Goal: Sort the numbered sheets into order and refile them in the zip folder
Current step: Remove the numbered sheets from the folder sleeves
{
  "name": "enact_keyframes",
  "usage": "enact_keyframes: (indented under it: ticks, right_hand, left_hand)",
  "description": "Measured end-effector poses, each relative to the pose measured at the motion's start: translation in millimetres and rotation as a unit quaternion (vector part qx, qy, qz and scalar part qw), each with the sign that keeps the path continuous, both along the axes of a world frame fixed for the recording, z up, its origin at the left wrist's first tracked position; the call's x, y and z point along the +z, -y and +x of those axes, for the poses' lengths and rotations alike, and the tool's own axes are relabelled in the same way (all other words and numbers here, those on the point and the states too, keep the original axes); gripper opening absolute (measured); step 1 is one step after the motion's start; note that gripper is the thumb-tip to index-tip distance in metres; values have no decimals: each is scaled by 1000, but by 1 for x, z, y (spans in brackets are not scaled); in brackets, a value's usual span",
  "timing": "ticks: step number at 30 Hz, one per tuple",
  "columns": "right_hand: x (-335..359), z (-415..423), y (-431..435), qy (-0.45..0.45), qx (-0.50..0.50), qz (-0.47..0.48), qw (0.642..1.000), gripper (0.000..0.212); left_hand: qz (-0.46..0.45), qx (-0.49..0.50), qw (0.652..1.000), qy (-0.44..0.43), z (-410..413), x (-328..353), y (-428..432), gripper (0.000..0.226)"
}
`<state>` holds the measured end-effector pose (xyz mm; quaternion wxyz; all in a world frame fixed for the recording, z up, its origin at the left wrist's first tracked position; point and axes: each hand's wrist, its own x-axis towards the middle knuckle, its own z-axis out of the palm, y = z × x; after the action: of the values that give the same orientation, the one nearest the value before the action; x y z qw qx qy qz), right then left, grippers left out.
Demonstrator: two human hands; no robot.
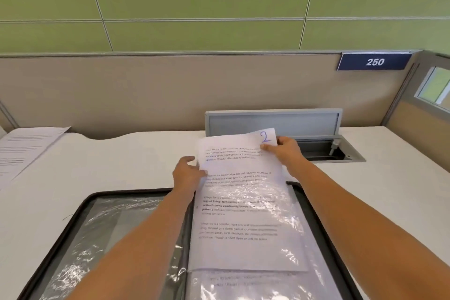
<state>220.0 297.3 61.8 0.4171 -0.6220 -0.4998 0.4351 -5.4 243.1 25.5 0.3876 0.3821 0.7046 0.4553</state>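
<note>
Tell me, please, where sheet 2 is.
Sheet 2 is mid-view, held by the left hand and right hand, its lower part inside the zip folder.

One head-worn camera looks forward and down, close over the zip folder [109, 226] and desk [97, 165].

A white desk [121, 165] bears the open zip folder [134, 191] and a printed sheet [22, 151].

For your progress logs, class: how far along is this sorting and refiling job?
Done: the zip folder lies open. In hand: left hand and right hand hold sheet 2, lower part under a clear sleeve. Remaining: a loose sheet lies far left on the desk; folder unzipped.
</note>
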Motion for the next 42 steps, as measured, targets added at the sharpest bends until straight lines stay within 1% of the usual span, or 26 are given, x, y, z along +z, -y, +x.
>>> enact_keyframes:
  ticks: [2, 3, 5, 7, 10, 12, 14, 16, 18, 20, 21, 23, 25, 26, 28, 30, 32, 33, 35, 37, 39, 42]
  right_hand:
    - [-5, 11, 3, 39, 78, -108, 990, 33]
    - [-7, 17, 5, 63, 114, -151, 980, 29]
    - [-9, 25, 9, 82, 149, -186, 968, 17]
    - [-10, 26, 9, 76, 137, -166, 974, 13]
    - [-6, 21, 2, 69, 71, -98, 990, 13]
    - [-3, 18, -5, 52, 14, -65, 996, 12]
    - [4, 16, -9, 53, -32, -20, 998, 10]
    - [10, 15, -10, 39, -62, 44, 996, 11]
    - [12, 13, -11, 17, -77, 84, 993, 11]
    - [11, 11, -11, 3, -69, 69, 995, 11]
    - [9, 11, -9, -7, -51, 37, 998, 12]
    - [5, 14, -4, -27, 16, -53, 998, 22]
    - [3, 15, 1, -14, 73, -101, 992, 29]
    - [2, 15, 2, -10, 73, -97, 993, 32]
    - [4, 14, 0, -5, 32, -47, 998, 35]
    - [12, 10, 0, 1, -21, 19, 1000, 25]
    - [24, 5, 2, -28, -58, 76, 995, 12]
    - [28, 3, 3, -45, -68, 95, 992, 9]
    - [34, 0, 7, -68, -66, 97, 991, 6]
    - [31, -4, 15, -81, -35, 64, 994, 9]
    - [23, -10, 26, -76, -6, 16, 997, 5]
    - [8, -26, 54, -73, 12, -31, 997, 6]
  left_hand:
    - [10, 31, 999, 8, -3, 4, -5, 60]
    - [16, 43, 999, 3, -4, 7, -6, 60]
    - [30, 59, 998, -3, -6, 10, -10, 59]
    - [52, 61, 997, 4, -6, 14, -14, 58]
    - [65, 52, 996, 12, -5, 17, -18, 53]
    - [35, 31, 997, 55, -7, 14, -19, 58]
    - [-28, -9, 995, 93, -9, 8, -16, 66]
    - [-83, -62, 991, 85, -9, 1, -13, 69]
    - [-80, -73, 992, 67, -8, -1, -12, 60]
    - [-40, -34, 997, 63, -8, 0, -16, 49]
    - [-16, -9, 997, 69, -9, 2, -18, 45]
    - [31, 31, 996, 71, -10, 9, -22, 38]
    - [77, 54, 994, 60, -9, 20, -26, 34]
    - [101, 59, 992, 57, -7, 27, -27, 32]
    - [147, 66, 986, 48, -2, 43, -28, 28]
    - [192, 69, 978, 51, 3, 59, -30, 23]
    - [224, 69, 969, 76, 5, 72, -34, 21]
    - [233, 69, 966, 88, 6, 76, -35, 20]
    - [235, 75, 965, 91, 4, 80, -32, 16]
    - [218, 83, 970, 72, -3, 75, -24, 13]
    - [183, 93, 978, 40, -14, 63, -11, 13]
    - [139, 107, 985, 5, -38, 41, 15, 12]
